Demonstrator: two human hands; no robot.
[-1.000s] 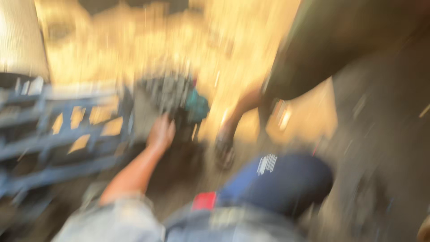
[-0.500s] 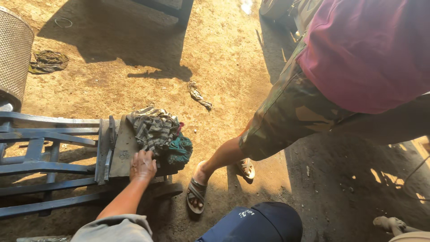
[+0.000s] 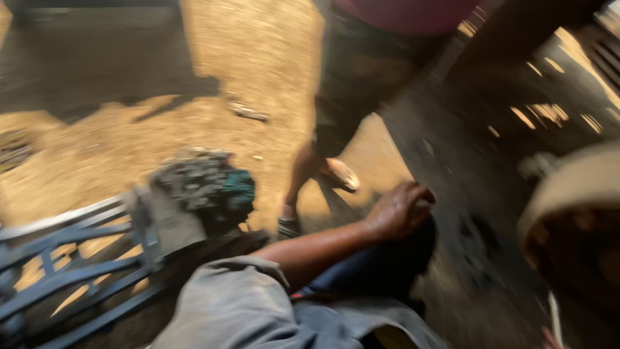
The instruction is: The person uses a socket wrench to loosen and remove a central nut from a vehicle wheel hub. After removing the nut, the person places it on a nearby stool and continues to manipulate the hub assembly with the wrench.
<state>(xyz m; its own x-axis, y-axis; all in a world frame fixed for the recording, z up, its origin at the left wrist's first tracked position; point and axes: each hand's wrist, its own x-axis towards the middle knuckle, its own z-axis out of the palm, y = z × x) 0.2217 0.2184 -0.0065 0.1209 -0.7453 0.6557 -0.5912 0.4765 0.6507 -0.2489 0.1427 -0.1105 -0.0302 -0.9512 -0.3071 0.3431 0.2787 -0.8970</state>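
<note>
On a packed dirt yard (image 3: 194, 129) lit gold by low sun, a seated person's left hand (image 3: 397, 210) rests with fingers curled over a dark blue cap (image 3: 387, 258) at the knee; the blur hides whether the fingers actually grip the cap or merely lie on it. The grey sleeve (image 3: 239, 310) of that arm fills the lower middle of the view. No right hand can be made out. Well to the left of the hand, a bundle of grey and teal rags (image 3: 203, 184) sits on the end of a blue metal frame (image 3: 71, 258) that lies flat on the ground. Just beyond the hand, a second person in dark shorts (image 3: 355, 77) and a maroon top stands on the dirt in sandals (image 3: 339, 174), one foot raised at the heel. A long shadow (image 3: 90, 64) covers the upper left of the yard, and a scrap of debris (image 3: 248, 112) lies in the sunlit patch. Darker, stained ground (image 3: 465, 168) spreads to the right, where the rim of a round basket (image 3: 568, 187) shows, heavily blurred.
</note>
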